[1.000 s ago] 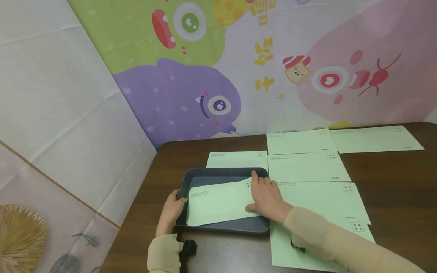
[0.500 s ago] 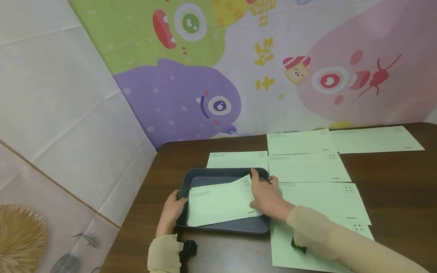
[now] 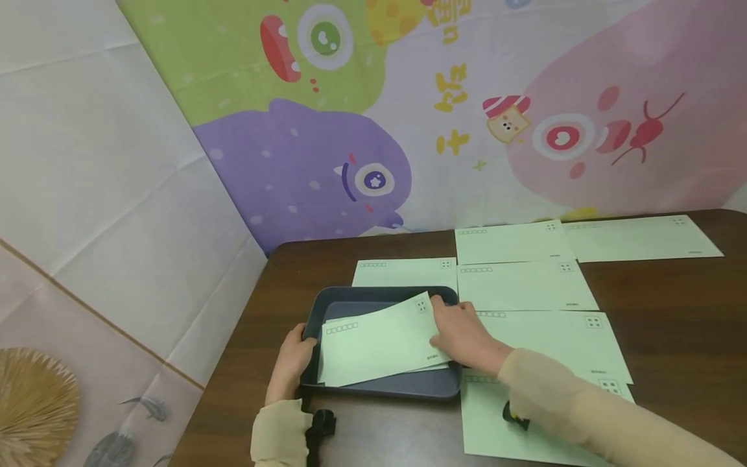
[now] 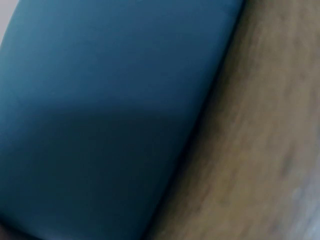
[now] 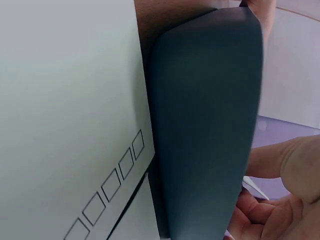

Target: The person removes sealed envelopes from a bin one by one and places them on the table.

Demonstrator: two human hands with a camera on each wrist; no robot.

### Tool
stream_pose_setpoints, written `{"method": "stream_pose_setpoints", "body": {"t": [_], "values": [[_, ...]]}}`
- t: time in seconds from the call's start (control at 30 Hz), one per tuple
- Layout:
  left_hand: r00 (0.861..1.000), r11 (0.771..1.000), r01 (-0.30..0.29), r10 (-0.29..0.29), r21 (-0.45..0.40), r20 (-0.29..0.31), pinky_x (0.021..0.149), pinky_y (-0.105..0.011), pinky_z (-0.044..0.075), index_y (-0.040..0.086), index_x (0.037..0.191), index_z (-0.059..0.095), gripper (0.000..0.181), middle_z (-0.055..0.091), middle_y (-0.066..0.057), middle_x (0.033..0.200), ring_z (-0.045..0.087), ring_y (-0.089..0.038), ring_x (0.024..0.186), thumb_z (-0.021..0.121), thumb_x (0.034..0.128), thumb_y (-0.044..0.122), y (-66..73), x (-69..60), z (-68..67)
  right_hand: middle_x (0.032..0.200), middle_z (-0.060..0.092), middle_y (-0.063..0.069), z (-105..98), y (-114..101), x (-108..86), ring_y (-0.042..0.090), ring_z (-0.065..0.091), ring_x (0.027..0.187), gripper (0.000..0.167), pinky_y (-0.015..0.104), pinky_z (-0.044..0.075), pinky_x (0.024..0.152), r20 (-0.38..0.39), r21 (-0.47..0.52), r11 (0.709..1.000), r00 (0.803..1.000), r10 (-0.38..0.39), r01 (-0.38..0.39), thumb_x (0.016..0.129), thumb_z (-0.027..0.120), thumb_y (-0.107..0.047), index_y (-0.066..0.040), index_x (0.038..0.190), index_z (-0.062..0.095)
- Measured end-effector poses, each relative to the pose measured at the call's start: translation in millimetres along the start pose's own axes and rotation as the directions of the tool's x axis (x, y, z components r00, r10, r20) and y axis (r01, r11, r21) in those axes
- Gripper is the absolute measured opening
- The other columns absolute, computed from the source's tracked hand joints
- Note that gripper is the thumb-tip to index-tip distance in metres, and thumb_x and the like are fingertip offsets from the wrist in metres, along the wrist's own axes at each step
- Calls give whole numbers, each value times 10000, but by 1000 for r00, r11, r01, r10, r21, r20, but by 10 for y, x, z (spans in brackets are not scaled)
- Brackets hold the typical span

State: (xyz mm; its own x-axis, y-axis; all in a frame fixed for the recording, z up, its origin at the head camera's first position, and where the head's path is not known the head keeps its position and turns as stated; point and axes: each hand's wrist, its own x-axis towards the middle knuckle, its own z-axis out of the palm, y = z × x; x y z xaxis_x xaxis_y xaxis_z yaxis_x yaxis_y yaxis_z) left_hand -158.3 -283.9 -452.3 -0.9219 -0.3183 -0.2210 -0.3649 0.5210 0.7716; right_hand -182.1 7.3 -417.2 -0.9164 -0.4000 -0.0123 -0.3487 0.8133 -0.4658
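A dark blue rectangular tray point(image 3: 403, 386) sits on the table with several pale green envelopes in it. My left hand point(image 3: 294, 360) grips the tray's left side, thumb over the rim. At the tray's right end, my right hand point(image 3: 463, 331) pinches the right edge of the top envelope point(image 3: 379, 344), which is tilted upward at that end. Another envelope edge shows beneath it. In the right wrist view, the fingers point(image 5: 272, 212) curl beside the tray's outer wall point(image 5: 205, 125). The left wrist view holds only the tray wall point(image 4: 110, 75) and the wood.
Beside the tray, several printed envelopes lie flat on the brown table point(image 3: 688, 311), including a middle one point(image 3: 525, 285) and a far-right one point(image 3: 642, 240). One envelope point(image 3: 403, 272) is partly behind the tray. A cartoon-printed cloth point(image 3: 315, 168) hangs at the table's back edge.
The right end of the top envelope has risen and shifted slightly, and more of it shows. The fingers of my right hand have drawn in around its edge. My left hand stays on the tray.
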Motion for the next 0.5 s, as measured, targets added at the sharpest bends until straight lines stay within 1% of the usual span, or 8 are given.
{"method": "stream_pose_setpoints", "body": {"t": [0.07,0.13,0.2,0.23,0.3,0.4,0.5], "values": [[1000,1000,-2,2,1,-3,914,-534,355,-41,1292,403,439,430,-255,1286,431,-375,1121,372,871,79,-4,2,-1,560,554,15,-20,6,-7,162,545,567,507,422,372,878,-14,4,1000,1000,-5,5,758,649,-107,47,1187,428],[1000,1000,-5,5,3,-6,909,-527,357,-40,1287,408,438,438,-252,1279,435,-370,1111,375,867,78,-7,5,0,624,581,34,-40,6,-15,172,548,604,441,371,434,744,-30,12,1000,1000,-8,8,763,648,-107,32,1142,469],[1000,1000,-7,7,7,-8,903,-523,361,-38,1286,409,437,441,-250,1274,438,-367,1104,376,867,81,-11,8,1,691,605,54,-57,6,-22,168,546,624,389,322,435,616,-40,20,1000,999,-9,10,776,649,-113,16,1109,495],[1000,1000,-9,9,6,-8,900,-521,364,-38,1285,410,435,443,-250,1271,441,-366,1099,376,868,81,-11,9,2,711,606,59,-67,5,-28,158,531,613,358,303,417,562,-46,30,999,999,-10,12,781,650,-114,9,1085,506],[1000,1000,-11,11,7,-10,898,-519,369,-39,1284,413,433,447,-252,1268,447,-366,1097,375,870,82,-13,13,4,729,602,55,-81,6,-41,146,520,604,307,281,399,529,-54,41,999,998,-15,18,795,645,-120,0,1049,522],[1000,1000,-16,16,11,-14,895,-516,375,-45,1282,414,433,448,-260,1266,452,-370,1097,373,869,77,-14,18,7,668,549,29,-93,18,-67,144,475,568,209,270,361,494,-76,48,998,997,-24,28,812,631,-128,-22,959,528],[1000,1000,-15,15,18,-16,899,-513,370,-48,1287,408,439,437,-264,1275,441,-372,1106,366,865,66,-14,23,9,588,451,10,-102,32,-98,147,406,523,136,264,318,465,-93,66,997,995,-26,32,821,605,-118,-44,870,502]]}}
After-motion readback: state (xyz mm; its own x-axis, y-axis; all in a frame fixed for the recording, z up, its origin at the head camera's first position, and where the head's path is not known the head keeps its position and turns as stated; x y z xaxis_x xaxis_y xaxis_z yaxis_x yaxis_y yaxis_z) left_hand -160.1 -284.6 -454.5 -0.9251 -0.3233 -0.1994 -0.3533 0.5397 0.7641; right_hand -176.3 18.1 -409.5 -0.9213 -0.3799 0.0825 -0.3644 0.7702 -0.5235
